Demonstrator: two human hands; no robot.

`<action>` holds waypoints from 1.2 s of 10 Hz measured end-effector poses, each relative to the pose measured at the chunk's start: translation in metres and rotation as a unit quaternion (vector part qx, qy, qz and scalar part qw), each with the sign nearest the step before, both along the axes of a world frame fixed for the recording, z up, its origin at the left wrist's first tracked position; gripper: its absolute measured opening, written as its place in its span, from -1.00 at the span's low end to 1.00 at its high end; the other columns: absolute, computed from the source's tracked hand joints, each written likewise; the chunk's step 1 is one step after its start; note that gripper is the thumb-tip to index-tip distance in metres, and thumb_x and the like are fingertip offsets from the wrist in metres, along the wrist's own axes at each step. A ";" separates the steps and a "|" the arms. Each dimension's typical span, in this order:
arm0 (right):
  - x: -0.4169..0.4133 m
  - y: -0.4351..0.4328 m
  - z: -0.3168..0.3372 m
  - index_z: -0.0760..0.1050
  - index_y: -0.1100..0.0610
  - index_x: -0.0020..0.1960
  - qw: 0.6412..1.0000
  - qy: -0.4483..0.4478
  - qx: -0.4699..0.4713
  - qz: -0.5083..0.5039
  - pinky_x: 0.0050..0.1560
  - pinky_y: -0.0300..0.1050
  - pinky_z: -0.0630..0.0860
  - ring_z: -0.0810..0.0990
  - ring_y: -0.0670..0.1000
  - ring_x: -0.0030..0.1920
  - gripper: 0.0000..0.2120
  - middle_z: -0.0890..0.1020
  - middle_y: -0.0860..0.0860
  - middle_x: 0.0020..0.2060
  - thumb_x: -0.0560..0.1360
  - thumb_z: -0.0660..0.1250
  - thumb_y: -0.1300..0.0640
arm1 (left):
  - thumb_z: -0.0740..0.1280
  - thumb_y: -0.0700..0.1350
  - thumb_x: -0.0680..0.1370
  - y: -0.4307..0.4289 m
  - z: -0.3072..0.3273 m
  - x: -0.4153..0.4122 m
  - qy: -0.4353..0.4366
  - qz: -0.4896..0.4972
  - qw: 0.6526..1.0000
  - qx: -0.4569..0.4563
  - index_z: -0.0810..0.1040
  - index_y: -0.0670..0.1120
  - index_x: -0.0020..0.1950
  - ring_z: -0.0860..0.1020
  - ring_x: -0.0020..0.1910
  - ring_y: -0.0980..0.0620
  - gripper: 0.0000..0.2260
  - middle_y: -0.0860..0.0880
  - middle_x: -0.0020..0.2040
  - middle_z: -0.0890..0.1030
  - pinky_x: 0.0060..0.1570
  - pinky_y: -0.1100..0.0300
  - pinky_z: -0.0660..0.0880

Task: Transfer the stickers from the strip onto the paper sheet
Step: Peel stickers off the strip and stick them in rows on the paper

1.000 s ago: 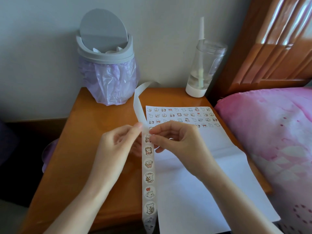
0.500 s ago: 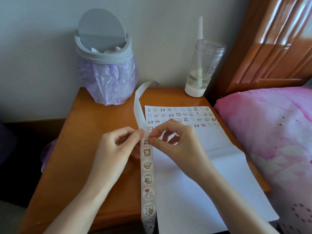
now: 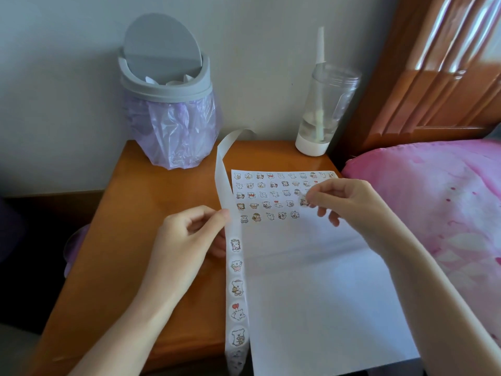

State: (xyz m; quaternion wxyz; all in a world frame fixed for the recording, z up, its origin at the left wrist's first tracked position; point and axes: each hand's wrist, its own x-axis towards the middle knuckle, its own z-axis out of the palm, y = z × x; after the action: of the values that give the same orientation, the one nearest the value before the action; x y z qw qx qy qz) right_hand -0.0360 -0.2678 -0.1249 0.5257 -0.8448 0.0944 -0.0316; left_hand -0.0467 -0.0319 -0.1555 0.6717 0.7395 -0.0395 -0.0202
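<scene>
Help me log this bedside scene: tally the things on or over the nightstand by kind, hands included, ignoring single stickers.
Bin: 1
Bottle: 1
Paper sheet: 1
Sticker strip: 1
Hands: 2, left hand and right hand
Total: 6

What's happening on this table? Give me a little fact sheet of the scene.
left hand: pinches the strip just above the stickers left on it
right hand: pinches one sticker over the paper sheet, at the end of the fourth row
paper: flat on the table, sticker rows at its far end
behind: bin with purple bag, clear bottle
</scene>
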 end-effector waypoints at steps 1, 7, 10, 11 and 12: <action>0.006 -0.010 -0.006 0.64 0.16 -0.16 0.999 0.026 -0.036 -0.009 -0.48 -0.35 0.40 0.45 -0.20 -0.51 -0.95 0.63 -0.09 -0.42 0.46 0.40 0.22 | 0.32 -0.14 0.56 0.000 -0.001 0.000 0.002 -0.005 1.000 0.010 0.65 -0.16 -0.23 0.61 -0.38 0.06 -0.79 -0.08 -0.33 0.67 -0.39 0.33 0.53; 0.013 -0.019 -0.019 0.63 0.19 -0.12 0.996 0.034 -0.084 0.024 -0.51 -0.46 0.31 0.44 -0.25 -0.54 -0.96 0.65 0.01 -0.35 0.44 0.43 0.23 | 0.32 -0.12 0.55 0.001 0.000 0.000 0.008 -0.006 1.000 0.028 0.64 -0.08 -0.24 0.64 -0.31 -0.01 -0.81 -0.03 -0.31 0.68 -0.37 0.34 0.56; 0.014 -0.017 -0.020 0.63 0.23 -0.13 0.995 0.019 -0.097 0.031 -0.51 -0.45 0.32 0.45 -0.24 -0.53 -0.96 0.66 0.06 -0.31 0.44 0.42 0.26 | 0.32 -0.10 0.55 0.000 0.000 0.000 0.004 -0.007 1.000 0.030 0.64 -0.04 -0.25 0.64 -0.30 0.02 -0.81 0.01 -0.31 0.68 -0.38 0.37 0.55; 0.014 -0.018 -0.021 0.63 0.21 -0.14 0.994 0.017 -0.104 0.034 -0.51 -0.44 0.32 0.45 -0.25 -0.52 -0.97 0.66 0.03 -0.32 0.44 0.43 0.25 | 0.32 -0.10 0.55 0.001 0.000 0.000 0.004 -0.007 1.000 0.031 0.64 -0.03 -0.25 0.64 -0.30 0.02 -0.81 0.02 -0.31 0.68 -0.38 0.38 0.54; 0.015 -0.018 -0.022 0.63 0.19 -0.16 0.993 0.010 -0.110 0.037 -0.50 -0.46 0.31 0.45 -0.25 -0.52 -0.98 0.65 0.01 -0.34 0.44 0.43 0.25 | 0.32 -0.11 0.55 0.001 0.000 0.000 0.005 -0.008 1.000 0.029 0.64 -0.03 -0.25 0.64 -0.30 0.03 -0.81 0.02 -0.31 0.68 -0.39 0.39 0.54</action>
State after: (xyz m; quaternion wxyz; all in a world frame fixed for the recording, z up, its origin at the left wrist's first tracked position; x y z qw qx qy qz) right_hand -0.0214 -0.2859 -0.1470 0.4293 -0.9008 0.0644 -0.0139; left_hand -0.0468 -0.0314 -0.1554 0.6496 0.7586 -0.0413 -0.0301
